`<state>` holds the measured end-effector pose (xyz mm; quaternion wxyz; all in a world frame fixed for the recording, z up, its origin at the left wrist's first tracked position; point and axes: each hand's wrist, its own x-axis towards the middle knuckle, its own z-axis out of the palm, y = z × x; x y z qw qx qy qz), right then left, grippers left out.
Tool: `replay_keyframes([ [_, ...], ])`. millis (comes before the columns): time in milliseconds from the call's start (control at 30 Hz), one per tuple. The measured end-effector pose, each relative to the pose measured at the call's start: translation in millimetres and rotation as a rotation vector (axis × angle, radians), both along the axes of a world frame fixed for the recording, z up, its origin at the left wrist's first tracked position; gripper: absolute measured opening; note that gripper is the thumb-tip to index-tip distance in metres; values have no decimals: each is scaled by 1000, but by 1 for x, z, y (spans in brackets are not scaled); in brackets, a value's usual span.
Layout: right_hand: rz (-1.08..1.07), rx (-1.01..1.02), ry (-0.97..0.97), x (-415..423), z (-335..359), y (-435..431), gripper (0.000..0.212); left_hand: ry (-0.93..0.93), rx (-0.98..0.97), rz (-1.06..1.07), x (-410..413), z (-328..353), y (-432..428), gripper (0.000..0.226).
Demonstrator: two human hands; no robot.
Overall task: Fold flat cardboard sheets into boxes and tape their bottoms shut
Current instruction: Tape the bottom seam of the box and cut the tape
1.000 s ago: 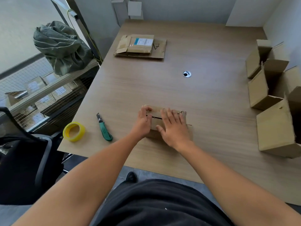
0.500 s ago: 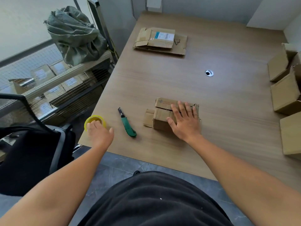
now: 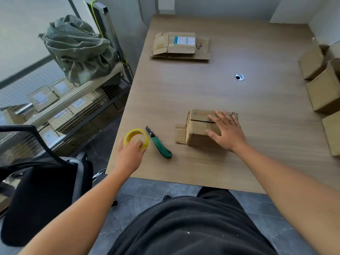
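Its grip spread flat and empty, the right hand (image 3: 226, 131) pins shut the bottom flaps of a small brown cardboard box (image 3: 198, 129) on the wooden desk (image 3: 184, 89), freeing the left hand (image 3: 129, 155), left of the box, for the yellow tape roll (image 3: 136, 138); whether that grip has closed is unclear.

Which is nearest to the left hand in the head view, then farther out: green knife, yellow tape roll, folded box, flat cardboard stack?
1. yellow tape roll, touching the left hand.
2. green knife, just right of it.
3. folded box, farther right, under the right hand.
4. flat cardboard stack, far side of the table.
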<state>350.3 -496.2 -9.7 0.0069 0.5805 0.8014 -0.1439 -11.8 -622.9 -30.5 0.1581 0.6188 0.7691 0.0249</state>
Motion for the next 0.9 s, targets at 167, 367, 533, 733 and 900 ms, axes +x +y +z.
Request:
replay_keyframes([
  [167, 21, -34, 86, 0, 5, -2, 88, -110, 246, -258, 53, 37, 40, 13],
  [367, -17, 126, 342, 8, 4, -13, 87, -107, 436, -566, 135, 56, 100, 33],
  [533, -115, 272, 594, 12, -5, -14, 55, -69, 362, -618, 175, 45, 117, 31],
  [733, -271, 196, 783, 16, -6, -2, 4, 10, 294, -567, 189, 44, 118, 37],
  [900, -187, 182, 747, 20, -2, 2, 2, 8, 330, -556, 188, 42, 123, 39],
])
